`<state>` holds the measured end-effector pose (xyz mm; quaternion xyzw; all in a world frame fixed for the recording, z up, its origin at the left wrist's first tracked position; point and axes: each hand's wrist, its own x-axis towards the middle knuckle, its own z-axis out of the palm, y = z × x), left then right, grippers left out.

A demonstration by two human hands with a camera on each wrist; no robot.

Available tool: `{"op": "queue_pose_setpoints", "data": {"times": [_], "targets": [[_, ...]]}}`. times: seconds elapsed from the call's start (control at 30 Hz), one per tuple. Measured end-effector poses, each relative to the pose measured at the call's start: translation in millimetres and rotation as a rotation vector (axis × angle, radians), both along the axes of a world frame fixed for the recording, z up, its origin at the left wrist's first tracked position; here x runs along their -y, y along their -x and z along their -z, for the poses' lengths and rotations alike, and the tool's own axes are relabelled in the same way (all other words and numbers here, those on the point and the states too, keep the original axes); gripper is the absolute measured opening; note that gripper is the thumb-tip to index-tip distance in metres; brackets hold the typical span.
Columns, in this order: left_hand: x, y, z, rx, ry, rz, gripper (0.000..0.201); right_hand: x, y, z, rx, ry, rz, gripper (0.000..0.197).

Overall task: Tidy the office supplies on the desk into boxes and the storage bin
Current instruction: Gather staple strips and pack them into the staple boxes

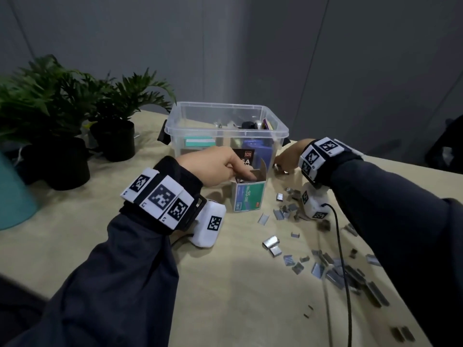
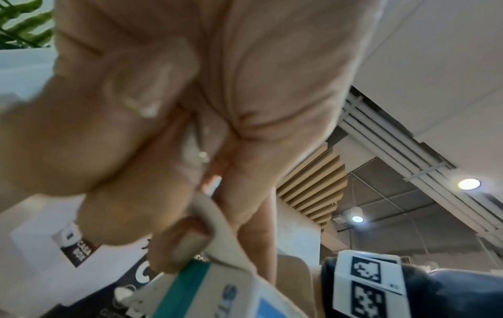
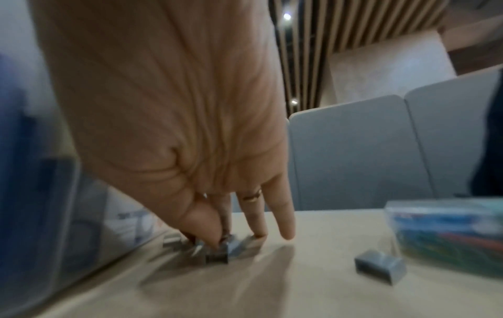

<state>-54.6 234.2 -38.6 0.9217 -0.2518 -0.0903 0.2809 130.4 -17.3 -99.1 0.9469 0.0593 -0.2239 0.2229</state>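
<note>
A small green-and-white staple box stands open on the desk in front of the clear storage bin. My left hand grips its top, a flap pinched between thumb and fingers; the box fills the bottom of the left wrist view. My right hand reaches down at the bin's right front corner. Its thumb and forefinger pinch a small clump of staple strips lying on the desk, while the other fingers point straight down. Several more staple strips are scattered across the desk to the right.
The bin holds a purple item, a teal-edged pad and other supplies. Potted plants stand at the back left and a teal object at the left edge. A black cable crosses the staples. A loose staple strip and a clear packet lie right of my right hand.
</note>
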Motion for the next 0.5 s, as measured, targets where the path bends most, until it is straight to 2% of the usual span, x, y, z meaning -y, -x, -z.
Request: {"op": "queue_pose_setpoints", "data": {"times": [0.07,0.13,0.3,0.4,0.5], "targets": [[-0.9,-2.2,2.9,0.011,0.025,-0.034,0.034,-31.0,57.8,-23.2,-0.022,-0.034,0.054,0.022],[-1.4,-4.0,5.5,0.014,0.078,-0.066,0.027,-43.8,97.1,-32.4,-0.045,-0.075,0.096,0.033],[-3.0,-0.6,4.4,0.016,0.137,-0.063,0.008,-46.1,154.2,-36.8,-0.055,-0.039,-0.033,0.056],[-5.2,1.0,3.1,0.023,0.143,-0.072,0.013,-49.3,185.5,-45.7,-0.109,-0.073,-0.035,0.054],[-5.4,1.5,2.4,0.062,0.15,-0.089,0.013,-38.9,202.6,-59.4,-0.157,-0.258,0.045,0.053]]}}
